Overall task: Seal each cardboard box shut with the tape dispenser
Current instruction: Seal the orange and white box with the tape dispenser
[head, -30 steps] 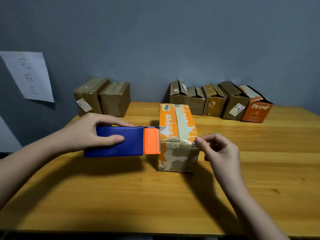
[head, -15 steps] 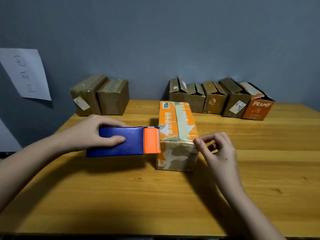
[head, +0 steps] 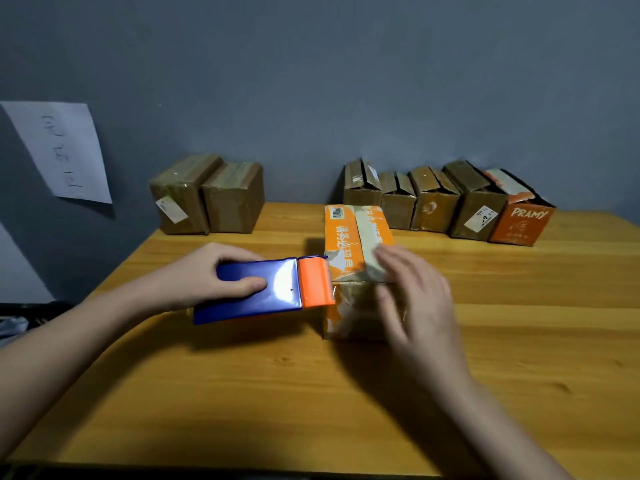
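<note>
Two hands are engaged at the near end of the orange box [head: 356, 258], which stands in the middle of the desk [head: 242, 393]. Your left hand [head: 204, 275] grips the blue tape dispenser [head: 263, 289], thumb on its top face and fingers curled over the far edge, with the orange cutter head touching the box's left near corner. Your right hand [head: 412, 289] lies over the box's near right corner with fingers extended; it is motion-blurred, so whether it is pressing tape down or only passing over it cannot be told. Risk one: if the dispenser pulls sideways before the tape is rubbed down, the light box may slide or twist on the desk, leaving a wrinkled or lifted strip. Risk two: the cutter's serrated edge sits close to your right fingers; a hasty tear could catch them. Risk three: a strip cut short at the corner would leave the flap seam unsecured. Five boxes [head: 433, 199] at the back right show raised flaps and appear unsealed; two boxes [head: 207, 195] at the back left look taped.
</note>
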